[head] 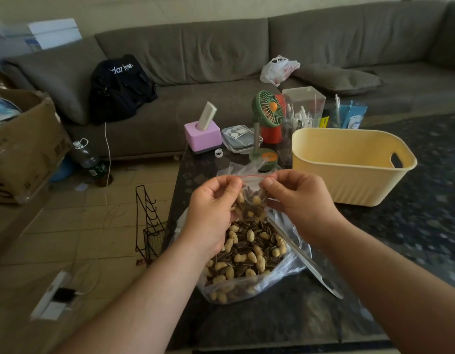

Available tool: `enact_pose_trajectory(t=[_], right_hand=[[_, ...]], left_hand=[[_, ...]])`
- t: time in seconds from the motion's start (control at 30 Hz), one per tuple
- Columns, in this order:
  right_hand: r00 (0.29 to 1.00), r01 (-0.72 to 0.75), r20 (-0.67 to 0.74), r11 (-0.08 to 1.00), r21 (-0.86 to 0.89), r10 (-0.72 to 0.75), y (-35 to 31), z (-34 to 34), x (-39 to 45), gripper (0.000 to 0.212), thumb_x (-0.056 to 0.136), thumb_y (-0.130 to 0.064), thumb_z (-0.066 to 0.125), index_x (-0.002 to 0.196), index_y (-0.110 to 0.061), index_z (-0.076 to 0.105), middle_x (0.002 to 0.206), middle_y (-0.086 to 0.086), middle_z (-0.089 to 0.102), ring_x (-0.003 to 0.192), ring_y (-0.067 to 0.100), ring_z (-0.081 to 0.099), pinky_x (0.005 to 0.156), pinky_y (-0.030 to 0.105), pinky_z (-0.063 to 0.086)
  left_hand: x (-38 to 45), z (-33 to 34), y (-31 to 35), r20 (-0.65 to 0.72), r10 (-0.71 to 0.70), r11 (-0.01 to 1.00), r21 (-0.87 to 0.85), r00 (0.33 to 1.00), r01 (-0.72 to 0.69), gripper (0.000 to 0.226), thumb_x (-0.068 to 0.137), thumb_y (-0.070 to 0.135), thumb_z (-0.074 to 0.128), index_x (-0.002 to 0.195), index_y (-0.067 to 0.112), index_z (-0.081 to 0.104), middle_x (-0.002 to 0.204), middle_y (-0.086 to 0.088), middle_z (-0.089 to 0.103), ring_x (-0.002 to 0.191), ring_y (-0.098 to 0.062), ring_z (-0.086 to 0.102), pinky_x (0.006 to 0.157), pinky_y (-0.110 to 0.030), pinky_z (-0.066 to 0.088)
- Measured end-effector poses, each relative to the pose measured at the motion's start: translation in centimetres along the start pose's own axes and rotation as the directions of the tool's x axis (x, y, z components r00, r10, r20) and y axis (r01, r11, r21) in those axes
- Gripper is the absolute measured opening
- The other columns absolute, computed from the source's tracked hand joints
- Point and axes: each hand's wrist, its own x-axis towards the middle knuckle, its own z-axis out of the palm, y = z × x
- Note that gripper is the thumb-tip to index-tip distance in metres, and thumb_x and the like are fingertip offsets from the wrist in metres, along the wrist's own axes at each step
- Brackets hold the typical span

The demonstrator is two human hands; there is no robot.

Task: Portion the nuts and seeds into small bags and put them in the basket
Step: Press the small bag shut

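A small clear zip bag [252, 200] with a red seal strip hangs above the table, partly filled with peanuts and sunflower seeds. My left hand [213, 200] pinches its top left corner and my right hand [295, 195] pinches its top right corner. Right below lies a large open plastic bag [247, 256] full of peanuts and striped sunflower seeds. A long metal scoop [305, 261] leans out of that bag to the right. The yellow basket [349, 175] stands on the table to the right, beyond my right hand; what its inside holds is hidden.
More empty clear bags [244, 167] lie behind the small bag. A pink tissue box [203, 136], a green desk fan [266, 111], a clear organiser [303, 103] and pens crowd the table's far end. A wire rack [149, 226] stands at the table's left edge.
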Motion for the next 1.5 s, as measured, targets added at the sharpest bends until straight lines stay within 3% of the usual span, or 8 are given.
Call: enact_pose_trajectory(t=[0.1,0.23,0.37,0.7,0.93,1.17,1.37,1.5], right_hand=[[1.000,-0.019,0.001,1.000,-0.014,0.019,-0.1,-0.2,0.1,0.007,0.096,-0.010,0.071,0.096,-0.003,0.074,0.090,0.017,0.079,0.087,0.029,0.079,0.084,0.040,0.065],[0.999,-0.039,0.034,0.997,-0.062,0.041,-0.3,-0.3,0.0,0.008,0.097,-0.011,0.070,0.098,-0.004,0.074,0.091,0.014,0.080,0.090,0.027,0.079,0.085,0.038,0.064],[0.998,-0.050,0.044,0.997,-0.057,0.053,-0.7,-0.2,-0.3,0.009,0.098,-0.009,0.068,0.099,-0.002,0.073,0.088,0.013,0.080,0.081,0.021,0.079,0.070,0.026,0.062],[1.000,-0.005,-0.022,0.997,-0.082,0.003,-0.3,0.3,-0.2,0.008,0.095,-0.012,0.074,0.093,-0.004,0.073,0.086,0.014,0.079,0.083,0.030,0.078,0.077,0.036,0.064],[0.999,0.016,0.037,0.997,-0.080,-0.013,-0.4,0.3,-0.1,0.011,0.097,-0.015,0.073,0.098,-0.005,0.073,0.088,0.016,0.078,0.082,0.028,0.077,0.077,0.037,0.065],[0.998,0.057,0.033,0.988,-0.146,-0.053,-0.7,0.4,-0.3,0.009,0.099,-0.011,0.069,0.094,-0.004,0.072,0.085,0.019,0.076,0.070,0.019,0.072,0.065,0.022,0.059],[0.998,0.049,0.035,0.988,-0.145,-0.045,-1.0,0.1,-0.5,0.010,0.099,-0.012,0.069,0.093,-0.005,0.072,0.087,0.020,0.076,0.086,0.040,0.075,0.082,0.046,0.065],[0.998,0.053,0.045,0.986,-0.158,-0.046,-1.1,0.0,-0.7,0.008,0.098,-0.014,0.070,0.098,-0.007,0.073,0.087,0.014,0.078,0.086,0.033,0.076,0.075,0.038,0.066]], left_hand=[[0.1,-0.2,0.1,0.017,0.014,1.000,0.017,1.000,-0.014,0.014,0.105,0.020,0.065,0.111,0.010,0.074,0.106,-0.013,0.079,0.101,-0.029,0.078,0.072,-0.038,0.064],[0.2,-0.6,0.2,0.004,0.036,0.998,0.045,0.999,-0.036,0.017,0.105,0.022,0.065,0.113,0.010,0.075,0.108,-0.014,0.079,0.106,-0.033,0.077,0.084,-0.055,0.065],[0.3,-0.5,-0.2,-0.043,0.100,0.989,0.110,0.994,-0.095,0.015,0.106,0.026,0.066,0.108,0.017,0.077,0.105,-0.010,0.081,0.104,-0.032,0.078,0.091,-0.062,0.062],[-0.1,0.1,-0.3,-0.098,0.215,0.963,0.184,0.972,-0.195,0.016,0.108,0.026,0.062,0.108,0.018,0.076,0.099,-0.003,0.081,0.097,-0.023,0.079,0.089,-0.056,0.065],[-0.3,0.4,-0.5,-0.083,0.191,0.974,0.141,0.978,-0.178,0.017,0.108,0.029,0.062,0.110,0.021,0.077,0.104,-0.004,0.081,0.102,-0.023,0.078,0.091,-0.054,0.065],[-0.6,0.4,-0.4,-0.033,0.154,0.982,0.111,0.988,-0.150,0.016,0.106,0.030,0.064,0.111,0.021,0.076,0.108,-0.006,0.080,0.106,-0.026,0.077,0.090,-0.056,0.064],[-0.8,0.0,-0.2,0.063,0.170,0.978,0.115,0.983,-0.176,0.011,0.099,0.028,0.071,0.106,0.027,0.080,0.106,-0.003,0.080,0.106,-0.021,0.077,0.087,-0.042,0.065],[-0.7,0.2,-0.3,0.037,0.166,0.978,0.118,0.985,-0.169,0.013,0.102,0.023,0.069,0.100,0.028,0.081,0.105,-0.006,0.081,0.105,-0.025,0.077,0.088,-0.045,0.065]])
